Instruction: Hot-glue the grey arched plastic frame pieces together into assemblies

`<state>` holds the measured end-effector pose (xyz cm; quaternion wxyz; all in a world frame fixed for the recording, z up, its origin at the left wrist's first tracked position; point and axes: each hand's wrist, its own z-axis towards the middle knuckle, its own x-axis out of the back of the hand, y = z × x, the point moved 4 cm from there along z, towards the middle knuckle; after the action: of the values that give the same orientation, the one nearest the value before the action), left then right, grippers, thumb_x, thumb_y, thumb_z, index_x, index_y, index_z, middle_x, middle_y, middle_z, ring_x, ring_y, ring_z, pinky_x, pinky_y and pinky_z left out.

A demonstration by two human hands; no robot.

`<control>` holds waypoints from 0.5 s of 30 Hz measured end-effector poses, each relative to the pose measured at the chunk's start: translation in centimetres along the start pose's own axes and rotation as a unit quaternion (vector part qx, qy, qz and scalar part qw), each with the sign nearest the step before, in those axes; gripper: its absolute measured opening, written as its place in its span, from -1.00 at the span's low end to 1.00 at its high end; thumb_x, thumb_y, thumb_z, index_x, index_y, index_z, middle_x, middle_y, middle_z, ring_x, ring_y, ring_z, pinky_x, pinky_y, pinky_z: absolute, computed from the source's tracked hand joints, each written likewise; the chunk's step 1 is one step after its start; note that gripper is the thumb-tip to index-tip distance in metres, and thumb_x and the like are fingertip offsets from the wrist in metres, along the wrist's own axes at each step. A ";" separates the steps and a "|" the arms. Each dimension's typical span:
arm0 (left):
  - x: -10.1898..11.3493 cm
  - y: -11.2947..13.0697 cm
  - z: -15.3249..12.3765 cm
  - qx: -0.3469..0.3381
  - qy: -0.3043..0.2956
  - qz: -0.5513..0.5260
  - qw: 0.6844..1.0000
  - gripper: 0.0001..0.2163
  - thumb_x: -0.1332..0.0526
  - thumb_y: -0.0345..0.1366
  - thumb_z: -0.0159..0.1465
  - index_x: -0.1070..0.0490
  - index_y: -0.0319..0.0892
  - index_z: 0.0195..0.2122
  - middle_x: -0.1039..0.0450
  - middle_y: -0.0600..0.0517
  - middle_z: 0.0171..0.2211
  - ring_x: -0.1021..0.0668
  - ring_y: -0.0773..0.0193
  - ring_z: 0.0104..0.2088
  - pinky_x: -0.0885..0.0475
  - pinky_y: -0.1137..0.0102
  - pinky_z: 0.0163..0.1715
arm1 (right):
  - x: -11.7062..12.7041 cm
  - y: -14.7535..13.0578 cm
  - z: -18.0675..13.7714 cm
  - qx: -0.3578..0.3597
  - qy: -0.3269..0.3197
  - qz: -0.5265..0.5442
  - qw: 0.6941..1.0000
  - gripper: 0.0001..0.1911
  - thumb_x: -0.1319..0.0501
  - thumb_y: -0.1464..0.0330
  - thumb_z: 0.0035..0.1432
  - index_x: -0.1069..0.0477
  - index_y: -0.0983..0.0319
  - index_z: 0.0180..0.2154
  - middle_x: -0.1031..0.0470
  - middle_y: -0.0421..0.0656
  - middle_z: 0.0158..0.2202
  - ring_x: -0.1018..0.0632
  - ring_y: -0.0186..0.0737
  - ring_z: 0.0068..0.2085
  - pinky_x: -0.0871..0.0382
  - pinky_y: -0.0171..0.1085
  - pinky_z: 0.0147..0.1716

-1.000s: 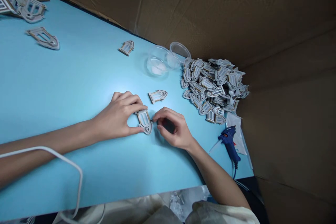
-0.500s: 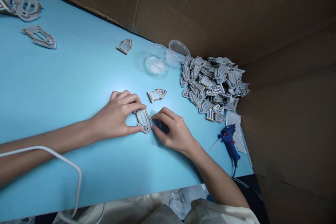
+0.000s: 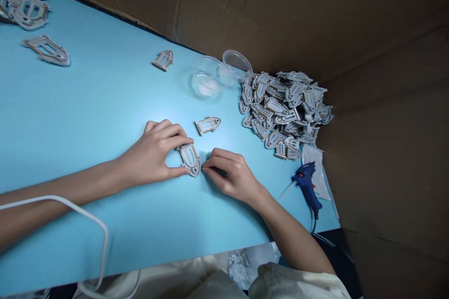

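Between the thumb and fingers of my left hand (image 3: 154,154) is a small grey arched window frame (image 3: 192,168) with gold-brown edges, lying on the blue table with its pointed end toward my right. My right hand (image 3: 233,173) is pinched, thumb and index fingertip together just beside that pointed end. Anything between those fingertips is too small to make out. A similar arched frame (image 3: 207,125) lies just beyond my hands, and another frame (image 3: 163,60) sits farther back.
A large heap of arched frames (image 3: 277,107) stands at the back right by the cardboard wall (image 3: 266,18). Two clear plastic cups (image 3: 206,85) are beside it. A blue glue gun (image 3: 307,187) rests on the right. More frames (image 3: 47,50) lie far left; a white cable (image 3: 80,215) crosses my left forearm.
My right thumb and index finger have closed from a gap into a pinch at the frame's tip. My left hand keeps its grip. The whole view has shifted slightly.
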<state>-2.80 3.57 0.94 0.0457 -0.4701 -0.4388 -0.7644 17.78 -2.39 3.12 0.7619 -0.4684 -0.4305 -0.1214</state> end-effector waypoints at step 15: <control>-0.1 -0.1 0.0 -0.001 0.002 -0.007 1.000 -0.56 -0.47 0.00 0.24 -0.61 -0.06 0.08 -0.61 -0.05 -0.02 -0.55 -0.06 0.04 -0.25 0.09 0.03 | 1.5 0.0 0.3 -0.051 0.000 0.347 0.936 -0.83 -0.44 0.30 0.32 -0.67 0.20 -0.36 -0.56 -0.16 -0.43 -0.44 -0.28 -0.44 -0.28 -0.24 -0.43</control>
<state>-2.77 3.61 0.85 0.0409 -0.4660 -0.4410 -0.7659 18.50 -1.79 4.30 0.7318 -0.6269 -0.2343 0.1288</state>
